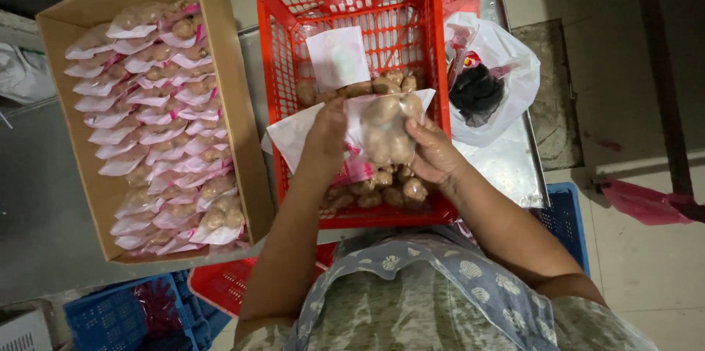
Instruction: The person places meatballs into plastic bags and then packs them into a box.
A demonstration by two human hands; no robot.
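Both hands (327, 138) (433, 153) have fingers clamped on a clear pouch (385, 131) above the red crate (273, 101).

A metal table (507, 167) with a dull, reflective top runs from the centre toward 1 o'clock, its edge catching the light. Pale floor tiles (646, 263) fill the 3 to 5 o'clock side, crossed by a dark upright bar (664, 72). A grey floor (37, 204) spreads at 9 o'clock, darker toward 11. Blue plastic crates (125, 318) sit at 7 o'clock and another blue crate (565, 219) at 4. The light is dim and warm.
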